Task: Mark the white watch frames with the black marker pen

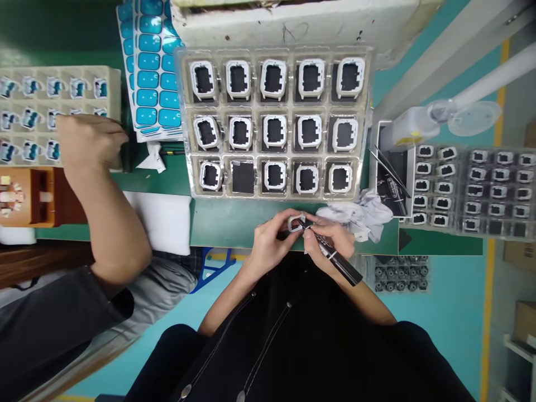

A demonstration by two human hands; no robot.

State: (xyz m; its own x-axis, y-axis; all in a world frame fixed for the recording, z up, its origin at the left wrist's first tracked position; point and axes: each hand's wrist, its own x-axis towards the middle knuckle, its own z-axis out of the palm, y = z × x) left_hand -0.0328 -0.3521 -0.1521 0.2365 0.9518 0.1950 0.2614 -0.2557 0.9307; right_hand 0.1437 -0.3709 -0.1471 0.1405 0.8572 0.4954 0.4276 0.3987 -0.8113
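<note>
My left hand (270, 241) pinches a small white watch case frame (295, 223) above the front edge of the green bench. A black marker pen (338, 261) is gripped in my right hand (330, 240), its tip at the frame's inner edge; whether it touches, I cannot tell. Just beyond my hands lies a clear plastic tray (274, 106) with several similar white frames, each in its own pocket over a dark pad. One front-row pocket, second from the left, shows only its dark pad (243, 177). A crumpled white cloth (355, 215) lies beside my right hand.
A co-worker's hand (90, 139) is over a beige tray (113, 123) at left. Blue sticker sheets (154, 84) lie behind. At right are tweezers (391, 173) in a white box (374, 167), a dispenser bottle (408, 128) and more frame trays (460, 190).
</note>
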